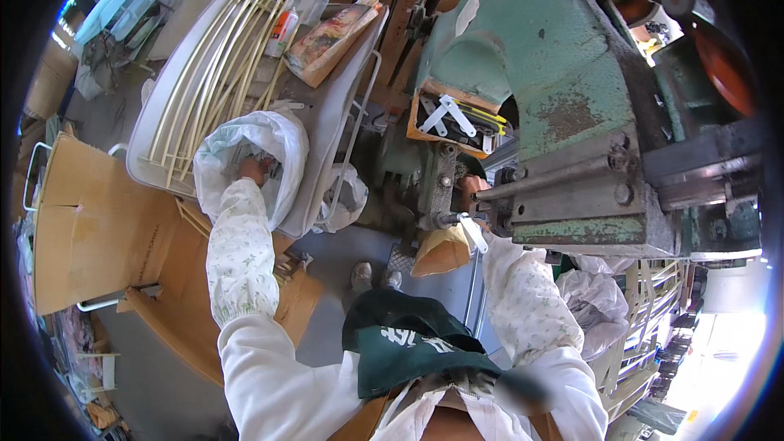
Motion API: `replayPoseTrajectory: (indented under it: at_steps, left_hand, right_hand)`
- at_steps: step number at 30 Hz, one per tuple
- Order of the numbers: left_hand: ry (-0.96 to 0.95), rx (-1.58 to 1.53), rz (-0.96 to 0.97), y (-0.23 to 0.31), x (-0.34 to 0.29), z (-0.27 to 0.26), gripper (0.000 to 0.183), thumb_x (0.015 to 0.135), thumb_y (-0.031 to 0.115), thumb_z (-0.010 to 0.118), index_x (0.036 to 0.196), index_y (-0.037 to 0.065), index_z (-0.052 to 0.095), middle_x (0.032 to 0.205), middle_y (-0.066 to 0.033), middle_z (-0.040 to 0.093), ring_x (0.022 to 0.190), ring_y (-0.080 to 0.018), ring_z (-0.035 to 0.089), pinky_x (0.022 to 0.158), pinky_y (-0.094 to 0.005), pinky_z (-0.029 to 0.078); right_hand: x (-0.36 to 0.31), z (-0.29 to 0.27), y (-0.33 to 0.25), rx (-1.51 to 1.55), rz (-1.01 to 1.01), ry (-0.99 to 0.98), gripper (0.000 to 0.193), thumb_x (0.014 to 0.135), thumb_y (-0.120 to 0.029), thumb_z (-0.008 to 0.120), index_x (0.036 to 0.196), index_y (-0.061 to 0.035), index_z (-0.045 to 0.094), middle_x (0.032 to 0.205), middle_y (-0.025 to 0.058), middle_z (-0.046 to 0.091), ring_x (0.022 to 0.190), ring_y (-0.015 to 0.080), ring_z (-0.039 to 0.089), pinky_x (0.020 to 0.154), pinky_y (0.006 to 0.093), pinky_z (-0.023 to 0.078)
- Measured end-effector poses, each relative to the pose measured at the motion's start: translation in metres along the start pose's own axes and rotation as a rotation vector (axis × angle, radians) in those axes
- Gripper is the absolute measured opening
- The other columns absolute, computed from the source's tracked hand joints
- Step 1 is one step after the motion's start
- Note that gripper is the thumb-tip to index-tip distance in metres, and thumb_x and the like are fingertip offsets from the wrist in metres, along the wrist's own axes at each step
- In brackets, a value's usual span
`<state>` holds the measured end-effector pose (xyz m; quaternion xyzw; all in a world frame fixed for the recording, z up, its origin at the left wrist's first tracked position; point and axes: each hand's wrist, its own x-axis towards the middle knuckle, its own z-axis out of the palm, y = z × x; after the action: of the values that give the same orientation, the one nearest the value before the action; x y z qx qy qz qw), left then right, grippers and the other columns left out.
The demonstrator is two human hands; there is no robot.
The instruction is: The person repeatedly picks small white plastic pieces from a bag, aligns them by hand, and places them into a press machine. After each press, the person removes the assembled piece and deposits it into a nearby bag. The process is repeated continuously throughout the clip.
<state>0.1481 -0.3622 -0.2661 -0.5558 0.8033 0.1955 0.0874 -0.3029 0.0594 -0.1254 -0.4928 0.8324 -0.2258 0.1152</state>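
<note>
My left hand [255, 169] reaches down into an open white plastic bag [291, 155], and its fingers are largely lost among the grey contents. On the right, my right hand [472, 186] is at the tooling of a green machine [563, 73], partly covered by a metal rod [563, 184]. Its fingers do not show well enough to tell what they touch. Just below it, a white flat metal strip with rounded ends [473, 233] sticks out beside the tooling [442, 184]. Both my forearms wear white patterned sleeve covers.
Beyond the bag, curved cream metal frames [214, 65] lie on a grey tabletop [339, 86] beside a patterned paper bag [333, 45]. An orange-edged box [447, 137] on the machine holds white strips. Cardboard [102, 220] stands at left; more frames [645, 327] lean at right.
</note>
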Motion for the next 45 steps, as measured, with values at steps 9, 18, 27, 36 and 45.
replayPoseTrajectory:
  at_steps: [9, 18, 27, 36, 45]
  left_hand:
    - [-0.176, -0.644, -0.181, -0.032, -0.03, -0.049, 0.039, 0.087, 0.03, 0.061, 0.094, -0.007, 0.058, 0.072, -0.0232, 0.062, 0.06, -0.0337, 0.065, 0.044, -0.0423, 0.046]
    - [-0.043, -0.208, -0.169, -0.043, -0.051, -0.055, 0.039, 0.088, 0.027, 0.06, 0.099, -0.01, 0.057, 0.069, -0.0205, 0.064, 0.056, -0.0281, 0.065, 0.046, -0.0372, 0.053]
    - [0.232, -1.418, 0.01, -0.002, -0.142, -0.091, 0.022, 0.093, 0.014, 0.052, 0.11, -0.001, 0.05, 0.085, -0.0123, 0.064, 0.072, -0.0234, 0.064, 0.062, -0.033, 0.053]
    - [0.0, -1.66, 0.159, 0.118, -0.208, -0.092, 0.019, 0.092, 0.022, 0.06, 0.097, 0.004, 0.057, 0.069, -0.0016, 0.055, 0.055, -0.0121, 0.05, 0.049, -0.0245, 0.038]
    - [-0.594, -1.788, 0.23, 0.274, -0.326, -0.09, 0.035, 0.095, 0.027, 0.053, 0.116, -0.001, 0.055, 0.081, -0.0066, 0.06, 0.068, -0.0146, 0.056, 0.061, -0.0281, 0.044]
  right_hand:
    - [0.01, 0.002, -0.003, 0.0, -0.002, 0.001, 0.017, 0.082, -0.009, 0.057, 0.096, -0.0002, 0.063, 0.086, 0.0125, 0.06, 0.078, 0.0234, 0.058, 0.067, 0.0371, 0.046]
    - [0.011, -0.005, -0.015, 0.051, -0.032, -0.016, 0.017, 0.082, -0.01, 0.059, 0.095, -0.0011, 0.064, 0.084, 0.0089, 0.059, 0.077, 0.0197, 0.056, 0.065, 0.0347, 0.045]
    - [-0.023, -0.034, -0.007, 0.049, 0.02, 0.03, 0.016, 0.083, -0.011, 0.06, 0.095, -0.0019, 0.064, 0.083, 0.0054, 0.057, 0.076, 0.016, 0.053, 0.063, 0.0322, 0.043]
    - [-0.056, -0.081, -0.058, 0.469, 0.036, 0.128, 0.015, 0.083, -0.012, 0.061, 0.094, -0.0028, 0.064, 0.081, 0.0019, 0.055, 0.075, 0.0123, 0.051, 0.061, 0.0298, 0.042]
    - [-0.065, -0.097, -0.123, 0.819, 0.23, -0.169, 0.041, 0.083, -0.02, 0.068, 0.119, -0.0024, 0.06, 0.104, 0.0049, 0.064, 0.089, 0.0173, 0.056, 0.079, 0.0311, 0.045]
